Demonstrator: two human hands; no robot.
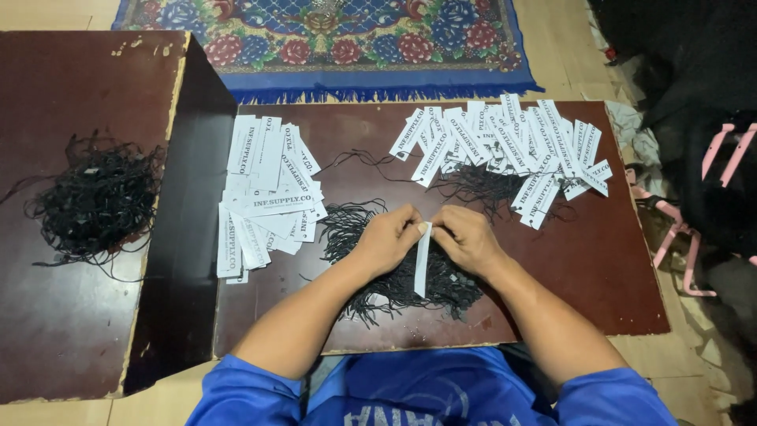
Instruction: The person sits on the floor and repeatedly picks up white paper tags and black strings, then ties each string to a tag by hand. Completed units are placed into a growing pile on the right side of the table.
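While both hands pinch the top of one white tag (423, 260) over the black strings (394, 268) (left hand (386, 237), right hand (467, 237)), steady fingertips probably keep its upper end still; other tags lie aside.

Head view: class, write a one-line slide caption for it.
Both hands, left hand and right hand, pinch one white paper tag above black strings on a brown table.

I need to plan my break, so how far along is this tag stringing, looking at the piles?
Done, it seems: the spread of tags with strings at the far right. In hand: the left hand and right hand pinch one white tag over the loose black strings. Left: the stack of plain tags and the string heap, so roughly half remains.
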